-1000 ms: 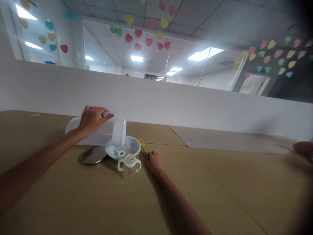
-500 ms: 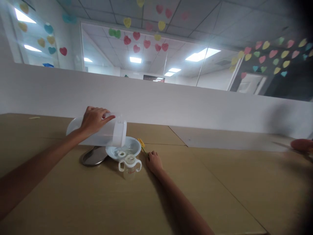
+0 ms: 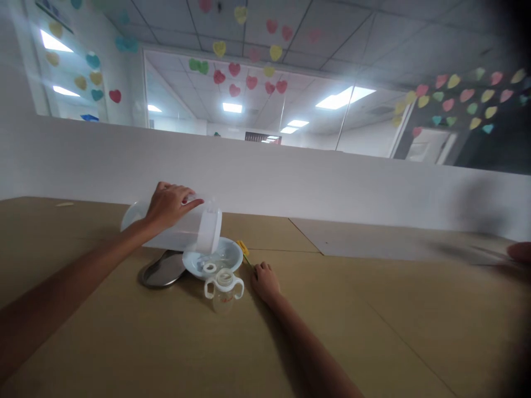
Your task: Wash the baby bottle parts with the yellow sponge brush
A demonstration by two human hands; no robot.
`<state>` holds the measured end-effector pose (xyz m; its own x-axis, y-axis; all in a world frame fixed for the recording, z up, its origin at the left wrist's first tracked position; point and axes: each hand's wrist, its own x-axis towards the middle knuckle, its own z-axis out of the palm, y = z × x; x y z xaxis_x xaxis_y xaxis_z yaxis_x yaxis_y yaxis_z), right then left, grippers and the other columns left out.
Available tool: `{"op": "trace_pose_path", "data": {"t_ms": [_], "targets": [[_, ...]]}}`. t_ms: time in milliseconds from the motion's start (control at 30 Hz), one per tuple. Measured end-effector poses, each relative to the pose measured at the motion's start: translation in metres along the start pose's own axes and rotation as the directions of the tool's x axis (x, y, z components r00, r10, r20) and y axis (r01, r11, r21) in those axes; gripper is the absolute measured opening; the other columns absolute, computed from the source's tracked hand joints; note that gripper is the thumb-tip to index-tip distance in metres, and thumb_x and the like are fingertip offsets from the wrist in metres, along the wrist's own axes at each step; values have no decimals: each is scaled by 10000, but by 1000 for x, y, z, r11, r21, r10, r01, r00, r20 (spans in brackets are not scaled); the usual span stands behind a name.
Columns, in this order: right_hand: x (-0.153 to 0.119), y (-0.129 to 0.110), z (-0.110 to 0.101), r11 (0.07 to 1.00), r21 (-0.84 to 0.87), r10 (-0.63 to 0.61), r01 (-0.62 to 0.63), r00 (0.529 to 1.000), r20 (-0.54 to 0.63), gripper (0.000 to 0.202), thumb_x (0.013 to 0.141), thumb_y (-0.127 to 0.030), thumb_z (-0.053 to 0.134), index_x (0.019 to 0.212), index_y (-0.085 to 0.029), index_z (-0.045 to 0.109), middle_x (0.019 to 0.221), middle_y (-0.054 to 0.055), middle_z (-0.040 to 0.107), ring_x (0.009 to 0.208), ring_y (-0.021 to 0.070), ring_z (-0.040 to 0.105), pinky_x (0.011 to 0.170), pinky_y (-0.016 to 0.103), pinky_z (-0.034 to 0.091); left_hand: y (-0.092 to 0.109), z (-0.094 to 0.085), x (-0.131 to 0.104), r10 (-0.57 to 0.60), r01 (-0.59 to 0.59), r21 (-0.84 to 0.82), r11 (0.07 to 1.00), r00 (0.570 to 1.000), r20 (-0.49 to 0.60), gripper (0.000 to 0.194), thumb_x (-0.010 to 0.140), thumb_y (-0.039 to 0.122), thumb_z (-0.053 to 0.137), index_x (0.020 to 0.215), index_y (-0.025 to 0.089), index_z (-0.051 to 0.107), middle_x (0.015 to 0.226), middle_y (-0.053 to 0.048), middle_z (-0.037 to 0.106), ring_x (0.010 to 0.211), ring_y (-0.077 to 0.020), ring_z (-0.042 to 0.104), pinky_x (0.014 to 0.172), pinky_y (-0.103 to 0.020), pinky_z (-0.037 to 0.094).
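My left hand [image 3: 170, 205] grips the top of a clear plastic pitcher [image 3: 178, 232], which is tilted on its side with its white rim over a pale blue bowl [image 3: 235, 258]. Some clear contents, hard to make out, lie in the bowl along with a small white ring [image 3: 209, 268]. Just in front stands a clear bottle [image 3: 224, 298] with two white handles, its top open. To the right, my right hand [image 3: 265, 280] rests on the table, closed on the thin green handle of a yellow-headed tool [image 3: 243, 248] beside the bowl.
A round metal tray [image 3: 162, 272] lies left of the bowl on the wooden table [image 3: 166, 342]. A small pale piece [image 3: 64, 204] is at the far left. Behind runs a white wall [image 3: 265, 182] under glass. At the right edge is a blurred reddish shape [image 3: 518, 252].
The whole view has shifted slightly, so things appear a little lower and to the right. The reddish shape at the right edge shows less. Both hands keep their holds.
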<state>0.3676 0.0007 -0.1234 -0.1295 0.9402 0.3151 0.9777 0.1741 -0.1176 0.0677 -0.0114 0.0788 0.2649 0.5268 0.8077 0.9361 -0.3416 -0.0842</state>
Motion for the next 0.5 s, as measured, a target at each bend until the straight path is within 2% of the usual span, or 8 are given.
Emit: {"op": "trace_pose_path", "data": {"t_ms": [233,500], "targets": [[2,2,5,1000,11,8,-7,1000,-14,252,871,-201,447,1019,-125,635,1046,139,601,1005,234,514,820,300,386,7,5,-5,77,-77,-1,997,997,15,422,842,574,432,880,212,645,743,-43,676,746,-204,587,817,-385,295],[-1,-1,0,1000,10,20,-20,1000,12,257,882,-196,427,1021,-129,633,1069,141,588,1033,234,500,820,297,387,7,2,-4,46,-47,13,999,998,33,412,846,571,419,859,226,645,742,-30,677,749,-200,585,834,-374,271]]}}
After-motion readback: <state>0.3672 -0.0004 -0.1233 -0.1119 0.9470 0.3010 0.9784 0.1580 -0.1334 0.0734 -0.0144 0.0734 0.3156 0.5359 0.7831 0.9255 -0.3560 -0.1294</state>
